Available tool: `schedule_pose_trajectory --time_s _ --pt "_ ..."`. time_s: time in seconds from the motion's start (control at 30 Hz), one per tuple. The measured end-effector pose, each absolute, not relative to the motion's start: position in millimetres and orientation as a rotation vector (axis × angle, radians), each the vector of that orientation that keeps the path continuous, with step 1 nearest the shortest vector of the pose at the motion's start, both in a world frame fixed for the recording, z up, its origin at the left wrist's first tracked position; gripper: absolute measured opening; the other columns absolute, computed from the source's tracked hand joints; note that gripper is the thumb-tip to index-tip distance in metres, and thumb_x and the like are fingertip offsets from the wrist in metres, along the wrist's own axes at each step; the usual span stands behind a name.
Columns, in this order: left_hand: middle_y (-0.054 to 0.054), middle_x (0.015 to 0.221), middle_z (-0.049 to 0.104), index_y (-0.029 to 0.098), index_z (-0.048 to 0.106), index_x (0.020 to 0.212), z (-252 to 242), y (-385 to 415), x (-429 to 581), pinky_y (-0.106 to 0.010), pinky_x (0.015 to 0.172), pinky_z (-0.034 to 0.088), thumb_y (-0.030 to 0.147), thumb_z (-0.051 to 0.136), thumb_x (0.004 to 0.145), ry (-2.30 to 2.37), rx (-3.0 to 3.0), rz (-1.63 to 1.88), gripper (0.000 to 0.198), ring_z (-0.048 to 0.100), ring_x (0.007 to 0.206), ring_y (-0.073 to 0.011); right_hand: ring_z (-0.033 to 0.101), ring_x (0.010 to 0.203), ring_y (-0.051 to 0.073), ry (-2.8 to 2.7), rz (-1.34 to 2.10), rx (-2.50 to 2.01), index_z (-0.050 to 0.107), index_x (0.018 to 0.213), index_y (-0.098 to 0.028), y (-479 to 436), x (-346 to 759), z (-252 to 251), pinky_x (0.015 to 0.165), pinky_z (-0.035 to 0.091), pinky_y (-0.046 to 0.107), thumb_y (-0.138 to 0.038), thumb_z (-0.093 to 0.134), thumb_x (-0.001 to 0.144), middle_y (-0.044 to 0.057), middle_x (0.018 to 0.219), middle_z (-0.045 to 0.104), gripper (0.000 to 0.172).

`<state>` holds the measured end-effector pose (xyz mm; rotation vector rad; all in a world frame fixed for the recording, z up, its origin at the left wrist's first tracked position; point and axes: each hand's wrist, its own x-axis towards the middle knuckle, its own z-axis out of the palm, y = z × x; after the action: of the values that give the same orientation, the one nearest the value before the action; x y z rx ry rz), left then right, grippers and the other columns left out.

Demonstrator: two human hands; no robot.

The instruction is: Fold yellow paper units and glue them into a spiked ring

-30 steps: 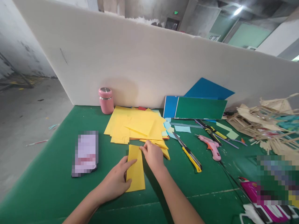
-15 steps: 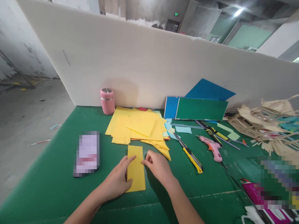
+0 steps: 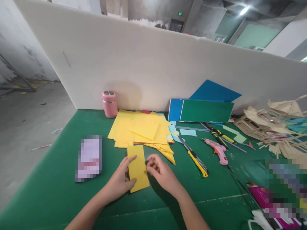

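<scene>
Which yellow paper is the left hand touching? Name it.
The narrow yellow rectangle in front of the yellow paper pile: the left hand has thumb and finger on it; the pile lies clear of that hand.

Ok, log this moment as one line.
left hand: on yellow paper rectangle | right hand: at its right edge, contact unclear | utility knife, pink glue gun: farther right

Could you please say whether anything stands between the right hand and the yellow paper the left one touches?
Nothing visible does: the right hand is close beside the yellow paper, though whether they touch is unclear.
</scene>
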<state>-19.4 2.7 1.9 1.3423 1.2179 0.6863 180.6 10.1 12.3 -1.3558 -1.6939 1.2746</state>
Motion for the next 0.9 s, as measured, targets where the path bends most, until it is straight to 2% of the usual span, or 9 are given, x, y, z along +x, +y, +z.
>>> schedule_pose_trajectory --time_s 0.1,0.17,0.3,0.43,0.53,0.63,0.73,0.8,0.9 --pt "-0.012 0.122 0.056 0.02 0.026 0.143 6 6 -19 -0.031 0.073 0.051 0.028 0.067 0.066 1.032 1.117 0.72 0.088 0.06 0.095 -0.0226 0.057 0.076 0.014 -1.664 1.257 -1.147 0.05 0.124 -0.026 18 174 -2 0.073 0.05 0.03 -0.018 0.042 0.086 0.004 0.103 0.063 0.039" --pt "-0.01 0.117 0.06 0.02 0.026 0.143 11 7 -20 -0.033 0.082 0.048 0.027 0.071 0.065 0.939 1.005 0.734 0.09 0.058 0.101 -0.0233 0.059 0.084 0.016 -1.689 1.238 -1.08 0.057 0.12 -0.027 18 172 -7 0.078 0.051 0.032 -0.016 0.042 0.086 0.005 0.105 0.063 0.039" --pt "-0.011 0.127 0.056 0.022 0.03 0.142 18 6 -19 -0.036 0.093 0.044 0.028 0.076 0.064 0.853 0.877 0.758 0.091 0.052 0.115 -0.0267 0.056 0.098 0.019 -1.705 1.063 -1.016 0.066 0.111 -0.029 15 176 -8 0.086 0.048 0.033 -0.015 0.042 0.088 0.006 0.103 0.058 0.036" --pt "-0.012 0.136 0.049 0.023 0.026 0.144 18 4 -16 -0.037 0.095 0.043 0.03 0.079 0.063 0.803 0.844 0.786 0.097 0.048 0.12 -0.0286 0.055 0.09 0.017 -1.702 1.029 -1.017 0.071 0.103 -0.03 15 179 -8 0.079 0.048 0.028 -0.015 0.047 0.085 0.004 0.092 0.051 0.033" --pt "-0.012 0.135 0.05 0.024 0.027 0.144 20 3 -15 -0.038 0.094 0.045 0.036 0.079 0.064 0.805 0.886 0.768 0.097 0.051 0.118 -0.0286 0.057 0.089 0.017 -1.655 1.141 -1.044 0.073 0.095 -0.027 16 179 -9 0.077 0.048 0.028 -0.02 0.053 0.085 0.004 0.091 0.055 0.023" --pt "-0.011 0.131 0.055 0.024 0.038 0.14 23 4 -15 -0.039 0.093 0.045 0.051 0.074 0.067 0.886 1.005 0.752 0.085 0.055 0.113 -0.0281 0.059 0.088 0.019 -1.59 1.219 -1.044 0.072 0.082 -0.024 17 180 -7 0.079 0.048 0.03 -0.031 0.058 0.084 0.004 0.091 0.061 0.017" --pt "-0.01 0.126 0.06 0.023 0.057 0.124 26 4 -14 -0.04 0.096 0.043 0.07 0.063 0.067 0.983 1.156 0.791 0.073 0.055 0.113 -0.0292 0.06 0.081 0.02 -1.553 1.235 -1.069 0.067 0.068 -0.021 19 179 -3 0.076 0.047 0.031 -0.043 0.06 0.082 0.004 0.082 0.064 0.027" --pt "-0.01 0.118 0.064 0.021 0.065 0.113 25 5 -12 -0.042 0.096 0.044 0.077 0.059 0.063 0.969 1.194 0.833 0.075 0.056 0.112 -0.0309 0.058 0.074 0.018 -1.529 1.239 -1.098 0.061 0.063 -0.019 19 178 -2 0.068 0.046 0.029 -0.049 0.059 0.081 0.004 0.075 0.062 0.034" --pt "-0.011 0.103 0.07 0.018 0.069 0.101 21 6 -8 -0.042 0.089 0.048 0.077 0.067 0.052 0.96 1.148 0.883 0.076 0.062 0.099 -0.0312 0.052 0.065 0.015 -1.511 1.231 -1.124 0.053 0.059 -0.019 18 176 -2 0.06 0.042 0.026 -0.049 0.057 0.081 0.002 0.068 0.057 0.038"
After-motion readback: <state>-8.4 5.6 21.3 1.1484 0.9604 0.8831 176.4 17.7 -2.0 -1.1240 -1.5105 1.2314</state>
